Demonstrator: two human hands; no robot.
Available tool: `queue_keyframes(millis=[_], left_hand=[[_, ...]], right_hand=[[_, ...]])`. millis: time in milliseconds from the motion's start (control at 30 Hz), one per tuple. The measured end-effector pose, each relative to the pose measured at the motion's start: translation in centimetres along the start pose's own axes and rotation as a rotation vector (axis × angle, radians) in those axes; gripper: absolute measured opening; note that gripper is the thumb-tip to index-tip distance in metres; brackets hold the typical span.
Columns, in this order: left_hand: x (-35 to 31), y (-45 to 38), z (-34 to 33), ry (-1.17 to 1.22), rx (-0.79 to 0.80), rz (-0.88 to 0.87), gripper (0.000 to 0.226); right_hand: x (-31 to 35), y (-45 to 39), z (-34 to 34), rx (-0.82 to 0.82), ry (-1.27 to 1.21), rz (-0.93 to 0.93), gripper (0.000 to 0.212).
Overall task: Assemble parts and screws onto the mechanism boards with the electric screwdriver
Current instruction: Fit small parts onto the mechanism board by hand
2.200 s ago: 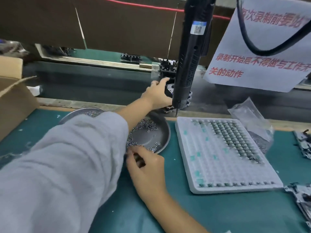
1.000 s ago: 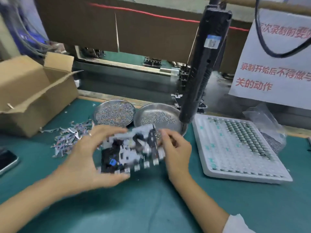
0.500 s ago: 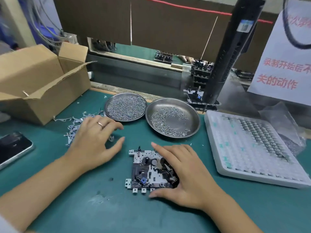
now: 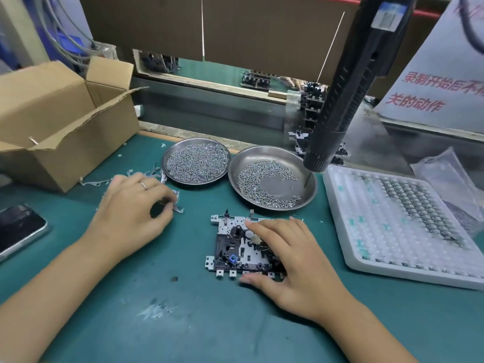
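A white and black mechanism board (image 4: 230, 247) lies flat on the green mat. My right hand (image 4: 290, 260) rests on its right half, thumb at the near edge and fingers spread over the top. My left hand (image 4: 131, 213) is over a pile of small flat metal parts (image 4: 157, 176) at the left, fingertips pinched on one part (image 4: 176, 206). The black electric screwdriver (image 4: 348, 82) hangs untouched above the right screw dish (image 4: 272, 176). A second dish (image 4: 195, 162), fuller with screws, stands to its left.
An open cardboard box (image 4: 60, 121) stands at the far left, a phone (image 4: 18, 226) near the left edge. A white grid tray (image 4: 400, 221) with small parts sits at the right, a plastic bag (image 4: 450, 179) behind it. More boards (image 4: 311, 106) are stacked on the conveyor.
The board was fetched from the conveyor, carried in both hands and laid on the mat. My right hand stays on it; my left hand has moved left and closed its fingertips on a metal part.
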State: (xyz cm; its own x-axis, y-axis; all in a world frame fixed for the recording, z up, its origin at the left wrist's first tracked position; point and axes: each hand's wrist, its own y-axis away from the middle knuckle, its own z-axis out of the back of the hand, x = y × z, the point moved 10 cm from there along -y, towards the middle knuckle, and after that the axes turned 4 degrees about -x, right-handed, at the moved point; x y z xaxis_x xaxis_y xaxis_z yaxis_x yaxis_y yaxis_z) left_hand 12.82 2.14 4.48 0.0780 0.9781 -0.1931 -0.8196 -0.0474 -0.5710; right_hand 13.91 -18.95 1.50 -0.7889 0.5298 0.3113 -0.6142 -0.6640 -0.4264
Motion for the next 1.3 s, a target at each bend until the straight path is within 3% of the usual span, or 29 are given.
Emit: queue_keyframes(millis=[100,200,333,433,533,600,700,833,1067,1300], left_hand=[[0.7,-0.1,1.3,0.262,-0.13,0.108,0.003],[0.2,0.3,2.0,0.526,-0.191,0.221,0.022],[-5.3,1.1,0.1,1.1,-0.003,0.234,0.011],[-9.1,1.3,-1.4,1.254,0.146,0.176,0.012],[-9.9,0.8,-2.2,1.244,0.155,0.151,0.017],[-9.5,0.8,-2.8,1.196,0.149,0.168,0.022],[-8.8,1.2,-3.4,1.112,0.215,0.16,0.029],[-8.3,1.0,-3.3,0.853,0.207,0.09,0.02],[-8.0,1.5,-4.5,0.819,0.289,0.15,0.015],[-8.6,1.6,-3.7,0.725,0.28,0.086,0.023]], right_hand=[[0.2,-0.1,0.2,-0.009,0.005,0.009,0.069],[1.0,-0.3,1.5,-0.138,-0.067,0.044,0.056],[0.7,-0.3,3.2,-0.343,-0.417,-0.054,0.03],[-0.5,-0.3,2.8,-0.339,-0.661,-0.19,0.022],[-1.6,-0.2,2.4,-0.315,-0.94,-0.303,0.017],[-2.5,-0.1,2.4,-0.321,-0.98,-0.364,0.014],[-3.7,0.0,2.9,-0.335,-0.882,-0.404,0.017],[-3.6,-0.2,3.4,-0.293,-0.654,-0.322,0.022],[-2.1,-0.4,3.1,-0.171,-0.363,-0.154,0.011],[-1.6,-0.4,2.8,-0.1,-0.449,-0.177,0.015]])
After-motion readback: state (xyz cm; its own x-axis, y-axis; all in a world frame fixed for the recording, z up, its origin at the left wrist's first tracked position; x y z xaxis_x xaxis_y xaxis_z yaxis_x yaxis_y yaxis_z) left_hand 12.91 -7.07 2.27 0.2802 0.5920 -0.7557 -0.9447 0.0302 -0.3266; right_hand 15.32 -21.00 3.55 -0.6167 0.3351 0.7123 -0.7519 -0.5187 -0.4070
